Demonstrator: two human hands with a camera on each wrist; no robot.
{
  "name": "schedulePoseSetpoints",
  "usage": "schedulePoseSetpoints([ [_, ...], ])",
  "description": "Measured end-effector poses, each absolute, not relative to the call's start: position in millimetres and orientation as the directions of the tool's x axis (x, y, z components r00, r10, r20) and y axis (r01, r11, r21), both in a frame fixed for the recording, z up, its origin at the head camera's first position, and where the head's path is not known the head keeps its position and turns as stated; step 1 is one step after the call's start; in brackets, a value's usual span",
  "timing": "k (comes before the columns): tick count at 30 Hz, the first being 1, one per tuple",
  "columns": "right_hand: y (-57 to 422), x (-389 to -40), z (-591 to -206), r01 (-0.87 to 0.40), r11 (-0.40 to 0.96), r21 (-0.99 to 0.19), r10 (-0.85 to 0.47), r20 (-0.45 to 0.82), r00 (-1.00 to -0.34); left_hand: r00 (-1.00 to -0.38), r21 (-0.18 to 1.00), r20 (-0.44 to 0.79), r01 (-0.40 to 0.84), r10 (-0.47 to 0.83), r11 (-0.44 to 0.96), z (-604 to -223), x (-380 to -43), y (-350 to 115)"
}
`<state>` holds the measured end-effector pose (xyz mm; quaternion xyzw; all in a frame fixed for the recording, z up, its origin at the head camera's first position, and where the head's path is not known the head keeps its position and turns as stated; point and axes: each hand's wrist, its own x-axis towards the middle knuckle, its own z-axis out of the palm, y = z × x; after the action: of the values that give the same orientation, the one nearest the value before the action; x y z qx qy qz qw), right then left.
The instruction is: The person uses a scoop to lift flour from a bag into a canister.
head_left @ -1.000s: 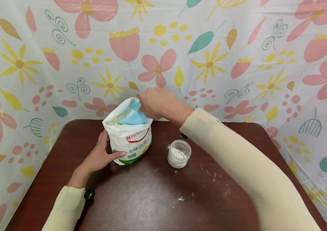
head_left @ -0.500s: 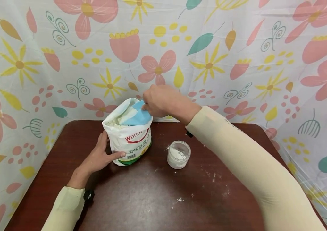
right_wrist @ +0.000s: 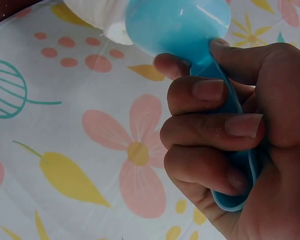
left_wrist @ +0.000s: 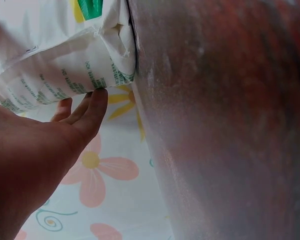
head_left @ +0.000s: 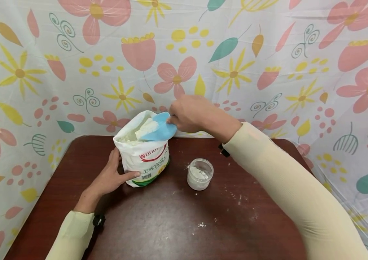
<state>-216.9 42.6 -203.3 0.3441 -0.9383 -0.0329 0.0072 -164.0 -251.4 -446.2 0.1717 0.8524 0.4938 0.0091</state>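
Observation:
A white bag of flour stands with its top wide apart on the left half of the table. My left hand holds its lower left side, thumb across the front, fingers along the side; in the left wrist view the fingertips press the printed side panel. Over the bag's mouth, a light blue scoop carries a heap of white flour. My right hand grips the scoop's handle, fingers curled round it. Right of the bag sits a clear round jar partly filled with white powder.
The dark red-brown table has small spills of powder in front of and right of the jar. A flower-printed cloth hangs behind the table and along both sides.
My right hand has drawn the scoop rightward and partly out of the bag, with flour in it. The left hand keeps its hold on the bag, and the jar stays put.

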Motion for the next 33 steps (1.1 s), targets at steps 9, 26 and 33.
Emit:
schedulePoseSetpoints([
  [9, 57, -214, -205, -0.673, 0.739, 0.033, -0.674, 0.037, -0.738, -0.937, 0.84, 0.175, 0.302, 0.302, 0.451, -447, -164, -252],
  [26, 84, -210, -213, -0.708, 0.705, -0.043, -0.703, 0.091, -0.705, -0.938, 0.837, 0.171, 0.3, 0.301, 0.458, -448, -164, -253],
  [33, 96, -208, -214, -0.731, 0.678, -0.076, -0.72, 0.126, -0.682, -0.939, 0.836, 0.169, 0.298, 0.3, 0.461, -447, -164, -252],
])
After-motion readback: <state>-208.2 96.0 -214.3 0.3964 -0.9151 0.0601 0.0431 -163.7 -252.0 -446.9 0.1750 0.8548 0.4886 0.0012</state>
